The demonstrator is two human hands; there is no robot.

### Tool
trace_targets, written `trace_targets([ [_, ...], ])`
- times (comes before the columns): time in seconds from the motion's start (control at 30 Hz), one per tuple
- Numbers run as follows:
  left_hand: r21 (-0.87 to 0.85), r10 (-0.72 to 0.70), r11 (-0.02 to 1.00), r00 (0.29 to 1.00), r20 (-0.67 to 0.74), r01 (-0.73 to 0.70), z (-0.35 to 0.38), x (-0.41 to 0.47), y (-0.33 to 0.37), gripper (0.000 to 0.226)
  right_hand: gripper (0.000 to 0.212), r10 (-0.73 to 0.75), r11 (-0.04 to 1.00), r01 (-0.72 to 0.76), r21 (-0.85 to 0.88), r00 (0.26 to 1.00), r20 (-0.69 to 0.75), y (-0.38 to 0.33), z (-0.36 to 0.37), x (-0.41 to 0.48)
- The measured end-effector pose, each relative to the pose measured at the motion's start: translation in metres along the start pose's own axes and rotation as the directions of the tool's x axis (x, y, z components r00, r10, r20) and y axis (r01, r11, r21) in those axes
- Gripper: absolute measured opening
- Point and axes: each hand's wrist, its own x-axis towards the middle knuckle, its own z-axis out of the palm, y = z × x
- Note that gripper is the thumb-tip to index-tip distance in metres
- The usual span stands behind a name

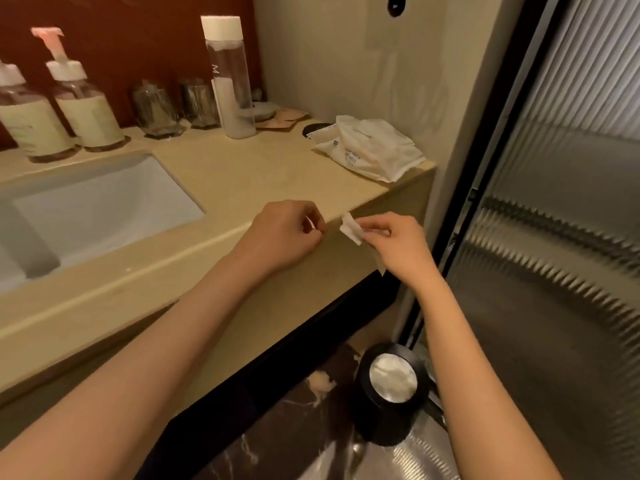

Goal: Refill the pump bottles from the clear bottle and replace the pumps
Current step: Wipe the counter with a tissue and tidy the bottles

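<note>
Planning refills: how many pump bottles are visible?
2: the left pump bottle at the frame edge, the right pump bottle beside it, both behind the sink. More may sit off-frame.

1 wide-angle camera, worn on the head, looks forward and steeply down, close over both forearms [173, 341]. It faces the corner of the surface [242, 168] and the wall [346, 64] behind: sink [104, 202] at left, ribbed glass door [554, 237] at right, floor bin [391, 393] below. Pump bottles [86, 112] sit far, upper left.

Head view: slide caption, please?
Right hand pinches white scrap beside left hand; pump bottles and clear bottle stand untouched behind.
</note>
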Motion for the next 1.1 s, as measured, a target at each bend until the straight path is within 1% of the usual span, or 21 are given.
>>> trace_targets([
  [0.1, 0.056, 0.089, 0.994, 0.995, 0.037, -0.091, 0.023, 0.0, 0.012, 0.016, 0.023, 0.138, 0.99, -0.138, 0.04, 0.99, 0.011, 0.036, 0.007, -0.013],
  [0.17, 0.088, 0.122, 0.987, 0.984, 0.13, -0.134, 0.047, 0.004, 0.019, 0.018, 0.023, 0.216, 0.974, -0.215, 0.064, 0.976, -0.008, 0.056, 0.008, -0.019],
  [0.27, 0.146, 0.063, 0.983, 0.948, 0.31, -0.114, 0.081, 0.011, 0.02, 0.022, 0.021, 0.28, 0.956, -0.278, 0.095, 0.96, -0.008, 0.075, 0.009, -0.024],
  [0.37, 0.125, -0.012, 0.991, 0.907, 0.421, -0.045, 0.105, 0.015, 0.015, 0.024, 0.016, 0.386, 0.916, -0.381, 0.125, 0.922, -0.021, 0.098, 0.011, -0.032],
  [0.43, 0.06, -0.042, 0.998, 0.867, 0.496, 0.014, 0.122, 0.017, 0.02, 0.028, 0.015, 0.51, 0.853, -0.495, 0.165, 0.858, -0.061, 0.123, 0.01, -0.039],
  [0.5, 0.008, -0.063, 0.997, 0.821, 0.568, 0.071, 0.136, 0.014, 0.024, 0.035, 0.018, 0.616, 0.766, -0.578, 0.283, 0.785, -0.064, 0.141, 0.013, -0.046],
  [0.57, -0.003, -0.068, 0.996, 0.758, 0.649, 0.092, 0.154, 0.011, 0.03, 0.041, 0.024, 0.685, 0.674, -0.606, 0.423, 0.726, -0.051, 0.156, 0.014, -0.052],
  [0.63, 0.01, -0.068, 0.996, 0.694, 0.717, 0.087, 0.173, 0.009, 0.035, 0.045, 0.025, 0.752, 0.594, -0.635, 0.495, 0.657, -0.06, 0.176, 0.016, -0.059],
  [0.7, 0.01, -0.075, 0.995, 0.674, 0.735, 0.1, 0.185, 0.01, 0.034, 0.045, 0.024, 0.815, 0.53, -0.676, 0.512, 0.574, -0.086, 0.196, 0.021, -0.065],
  [0.77, 0.004, -0.086, 0.993, 0.68, 0.728, 0.121, 0.197, 0.013, 0.033, 0.045, 0.022, 0.855, 0.479, -0.699, 0.53, 0.508, -0.103, 0.217, 0.029, -0.07],
  [0.87, -0.015, -0.101, 0.986, 0.659, 0.745, 0.168, 0.219, 0.017, 0.038, 0.048, 0.022, 0.898, 0.396, -0.704, 0.59, 0.43, -0.089, 0.236, 0.039, -0.071],
  [0.97, 0.003, -0.107, 0.986, 0.62, 0.777, 0.166, 0.233, 0.023, 0.046, 0.05, 0.019, 0.93, 0.317, -0.673, 0.669, 0.36, -0.078, 0.243, 0.044, -0.063],
  [1.0, 0.006, -0.113, 0.985, 0.616, 0.78, 0.173, 0.239, 0.025, 0.045, 0.05, 0.02, 0.935, 0.31, -0.666, 0.678, 0.343, -0.09, 0.247, 0.045, -0.062],
  [1.03, 0.0, -0.116, 0.983, 0.628, 0.77, 0.182, 0.239, 0.029, 0.046, 0.05, 0.021, 0.936, 0.313, -0.652, 0.691, 0.335, -0.108, 0.249, 0.042, -0.06],
  [1.1, -0.007, -0.146, 0.973, 0.642, 0.753, 0.23, 0.244, 0.035, 0.042, 0.05, 0.025, 0.933, 0.302, -0.658, 0.69, 0.354, -0.07, 0.258, 0.044, -0.056],
])
